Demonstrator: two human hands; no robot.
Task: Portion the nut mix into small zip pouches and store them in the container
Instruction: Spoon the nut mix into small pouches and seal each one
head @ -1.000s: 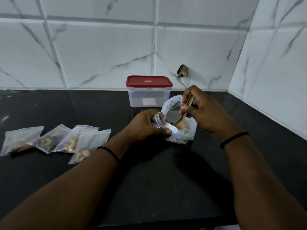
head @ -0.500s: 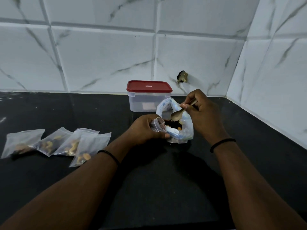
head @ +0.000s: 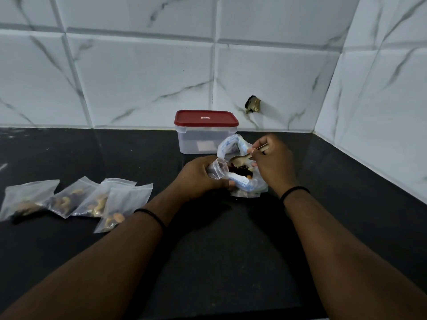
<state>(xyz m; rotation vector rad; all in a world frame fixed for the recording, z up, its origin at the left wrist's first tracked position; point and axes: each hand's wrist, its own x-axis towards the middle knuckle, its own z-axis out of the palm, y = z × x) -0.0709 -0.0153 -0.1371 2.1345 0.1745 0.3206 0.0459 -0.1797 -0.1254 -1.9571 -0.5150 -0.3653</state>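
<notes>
Near the back edge of the black worktop (head: 231, 262), the left hand (head: 198, 179) curls its fingers round a small empty zip pouch (head: 216, 170), held against the open bag of nut mix (head: 242, 174). The right hand (head: 272, 162) pinches a spoon (head: 240, 159) over the bag's mouth. Four filled pouches (head: 76, 199) lie toward the left edge; the red-lidded container (head: 205, 132) stands closed behind. Risk: the limp pouch mouth may sag shut, so nuts would probably scatter across the worktop.
</notes>
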